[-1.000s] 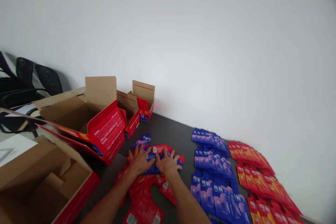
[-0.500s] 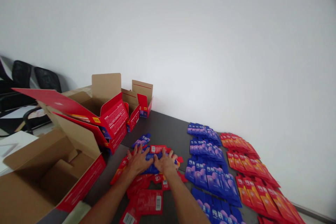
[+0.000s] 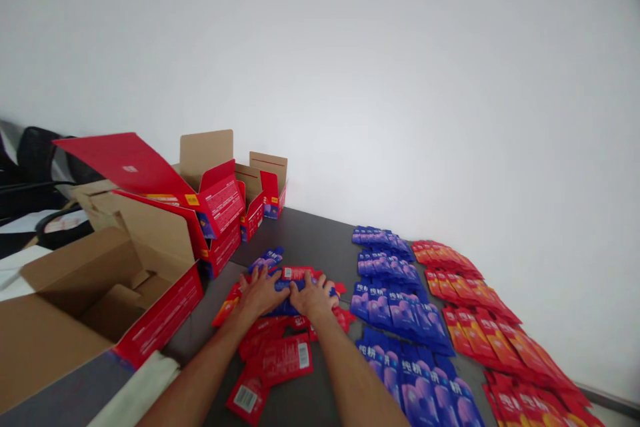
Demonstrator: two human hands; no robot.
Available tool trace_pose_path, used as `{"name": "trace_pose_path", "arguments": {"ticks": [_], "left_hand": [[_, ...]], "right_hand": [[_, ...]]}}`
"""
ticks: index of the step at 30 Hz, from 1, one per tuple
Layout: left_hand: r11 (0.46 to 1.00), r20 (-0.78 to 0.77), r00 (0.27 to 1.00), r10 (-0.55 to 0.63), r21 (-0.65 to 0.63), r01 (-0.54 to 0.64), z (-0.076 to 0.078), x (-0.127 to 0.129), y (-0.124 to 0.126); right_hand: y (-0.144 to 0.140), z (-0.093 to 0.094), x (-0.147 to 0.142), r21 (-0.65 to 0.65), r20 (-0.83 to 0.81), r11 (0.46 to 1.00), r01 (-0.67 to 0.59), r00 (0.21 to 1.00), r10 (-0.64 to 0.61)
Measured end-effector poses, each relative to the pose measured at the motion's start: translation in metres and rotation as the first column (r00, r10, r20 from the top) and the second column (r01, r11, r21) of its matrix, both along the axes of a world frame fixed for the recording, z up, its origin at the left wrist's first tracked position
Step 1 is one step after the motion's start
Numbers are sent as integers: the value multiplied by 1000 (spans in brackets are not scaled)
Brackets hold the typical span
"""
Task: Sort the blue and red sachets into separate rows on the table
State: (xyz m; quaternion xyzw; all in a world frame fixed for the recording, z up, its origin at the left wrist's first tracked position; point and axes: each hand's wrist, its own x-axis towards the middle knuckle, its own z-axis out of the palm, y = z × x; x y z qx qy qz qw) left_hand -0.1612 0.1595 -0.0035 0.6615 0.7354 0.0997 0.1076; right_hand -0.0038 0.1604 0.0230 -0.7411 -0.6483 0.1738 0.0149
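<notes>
My left hand point(image 3: 260, 292) and my right hand point(image 3: 313, 297) lie side by side, fingers spread, flat on a loose pile of blue and red sachets point(image 3: 294, 275) on the dark table point(image 3: 315, 240). Both palms press down on a blue sachet point(image 3: 281, 307) in the pile's middle. More red sachets point(image 3: 280, 363) lie scattered under my forearms, nearer to me. Neither hand has lifted anything.
Rows of blue sachets point(image 3: 395, 307) and red sachets point(image 3: 475, 320) are laid out to the right. Open red cardboard boxes point(image 3: 220, 207) stand at the left, a large one point(image 3: 90, 300) nearest me. Black chairs point(image 3: 35, 153) stand far left. A white wall runs behind.
The view has shifted, so the boxes and rows sit differently in frame. My hands stay pressed on the same pile, with little movement of their own.
</notes>
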Motion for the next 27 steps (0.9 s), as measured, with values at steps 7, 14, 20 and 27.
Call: {"name": "trace_pose_path", "arguments": {"ticks": [7, 14, 20, 27], "left_hand": [[997, -20, 999, -43, 63, 44, -3, -4, -27], [998, 8, 998, -56, 34, 56, 12, -6, -67], [996, 7, 996, -88, 34, 88, 20, -15, -96], [993, -33, 992, -118, 4, 119, 23, -22, -116]], "right_hand": [[-34, 0, -3, 44, -37, 999, 4, 999, -3], [-79, 2, -7, 43, -36, 999, 4, 999, -2], [-111, -4, -13, 79, -53, 997, 15, 999, -11], [-142, -6, -15, 121, -46, 992, -36, 998, 42]]}}
